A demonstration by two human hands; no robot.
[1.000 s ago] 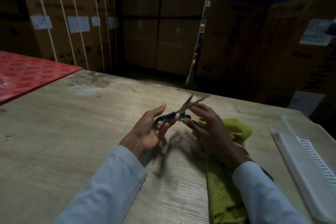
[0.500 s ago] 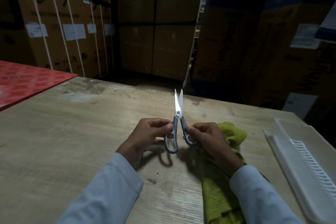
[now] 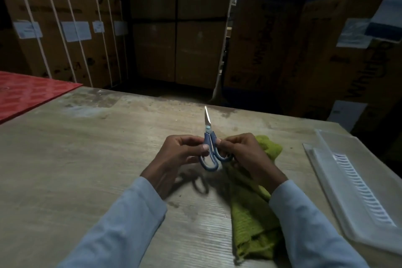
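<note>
Scissors [image 3: 208,137], blue-handled, blades closed, upright

Dim light swallows the stacked cardboard boxes [image 3: 195,39] at the back of the storeroom; their paper labels [image 3: 76,30] are too small and murky to read; the lettering on the right-hand box runs off the frame. At the table [image 3: 87,159], the right hand [image 3: 245,154] covers part of the right handle loop of the scissors [image 3: 208,137]; the same hand and its forearm hide the middle of the green cloth [image 3: 252,220]; how many fingers of the left hand [image 3: 176,156] touch the handle cannot be told; the shadow beneath is a blur. The red sheet [image 3: 26,91] is cut by the left edge; the white slatted panel [image 3: 359,191] by the right and bottom edges; both sleeves leave at the bottom.
</note>
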